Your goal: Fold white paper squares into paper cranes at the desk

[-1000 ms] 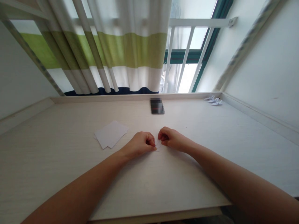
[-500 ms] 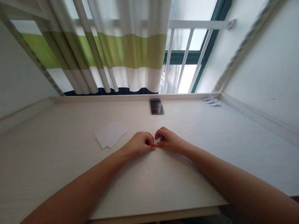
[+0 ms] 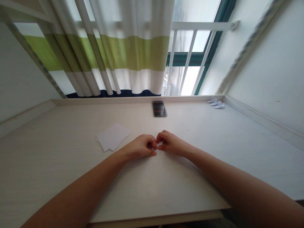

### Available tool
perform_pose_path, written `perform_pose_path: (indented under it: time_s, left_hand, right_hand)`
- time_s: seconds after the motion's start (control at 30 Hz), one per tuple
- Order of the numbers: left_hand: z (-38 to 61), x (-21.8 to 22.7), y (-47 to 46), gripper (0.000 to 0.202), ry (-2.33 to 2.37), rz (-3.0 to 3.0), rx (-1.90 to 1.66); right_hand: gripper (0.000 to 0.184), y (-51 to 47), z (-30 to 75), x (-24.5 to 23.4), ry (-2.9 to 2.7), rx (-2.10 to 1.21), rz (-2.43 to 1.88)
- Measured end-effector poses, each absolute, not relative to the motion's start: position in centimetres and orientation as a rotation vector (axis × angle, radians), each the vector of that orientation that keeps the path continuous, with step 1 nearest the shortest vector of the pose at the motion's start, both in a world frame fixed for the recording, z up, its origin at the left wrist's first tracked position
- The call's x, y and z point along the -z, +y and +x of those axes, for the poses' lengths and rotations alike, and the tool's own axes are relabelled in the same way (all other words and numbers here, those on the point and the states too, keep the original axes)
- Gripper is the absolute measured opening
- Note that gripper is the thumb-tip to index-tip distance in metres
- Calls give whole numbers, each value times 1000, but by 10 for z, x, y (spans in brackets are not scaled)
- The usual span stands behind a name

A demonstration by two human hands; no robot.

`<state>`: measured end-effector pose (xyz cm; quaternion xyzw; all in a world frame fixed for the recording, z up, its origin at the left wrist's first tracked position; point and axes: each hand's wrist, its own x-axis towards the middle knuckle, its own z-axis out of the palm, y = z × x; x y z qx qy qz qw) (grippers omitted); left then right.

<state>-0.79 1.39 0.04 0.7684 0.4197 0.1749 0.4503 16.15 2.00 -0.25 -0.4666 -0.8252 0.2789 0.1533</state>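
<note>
My left hand (image 3: pixel 143 146) and my right hand (image 3: pixel 173 144) meet at the middle of the table, fingertips nearly touching. Between them is a small piece of white paper (image 3: pixel 159 152), mostly covered by the fingers, so its shape cannot be made out. The left fingers are curled, with the thumb low at the paper's near side. On the right, thumb and forefinger close on the paper's other side. Left of the hands lie some white paper sheets (image 3: pixel 112 136), slightly fanned out.
Several small folded white paper pieces (image 3: pixel 215 103) rest in the far right corner. A dark, pixelated object (image 3: pixel 158 109) lies near the table's raised back edge (image 3: pixel 106 101). Beyond it hang a white and green curtain (image 3: pixel 135 52) and a white railing (image 3: pixel 201 26).
The left thumb has shifted slightly down and away from the right fingertips. My right forefinger has moved a little to the left. The sheets and folded pieces stay put.
</note>
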Motion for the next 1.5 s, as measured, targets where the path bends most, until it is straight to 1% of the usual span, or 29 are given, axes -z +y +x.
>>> perform_pose_path:
  time_s: [0.43,0.53,0.67,0.7,0.8,0.97,1.1,1.2,1.33,1.37,1.47,1.5]
  left_hand:
    - [-13,4,16,13,992,1838,-480]
    - [-15,2,16,19,984,1833,-465]
    - [-13,3,13,35,1041,1806,-466]
    - [-10,4,12,35,1081,1815,-506]
    - [-2,7,5,25,1207,1908,-612]
    - [4,5,-2,30,1447,1998,-711]
    - [1,2,-2,26,1525,2037,-639]
    - [-1,2,0,21,1500,1988,-568]
    - [-1,2,1,16,1466,1971,-565]
    - [-1,2,0,17,1470,1977,-574]
    - [0,1,-2,30,1508,1975,-604]
    - [0,1,-2,31,1510,1971,-601]
  right_hand:
    - [17,18,166,1,-2344,-857,-1292]
    - [16,17,166,2,-2332,-849,-1275]
    - [12,15,167,4,-2317,-817,-1281]
    - [11,15,167,4,-2313,-808,-1286]
    - [11,11,167,5,-2302,-771,-1297]
    - [12,2,167,4,-2336,-604,-1289]
    - [11,-3,167,2,-2361,-553,-1292]
    - [10,-4,166,2,-2385,-566,-1287]
    - [8,-5,165,3,-2398,-546,-1283]
    - [8,-6,165,3,-2393,-548,-1282]
    - [12,-6,165,2,-2368,-577,-1286]
    - [13,-7,165,1,-2364,-588,-1288]
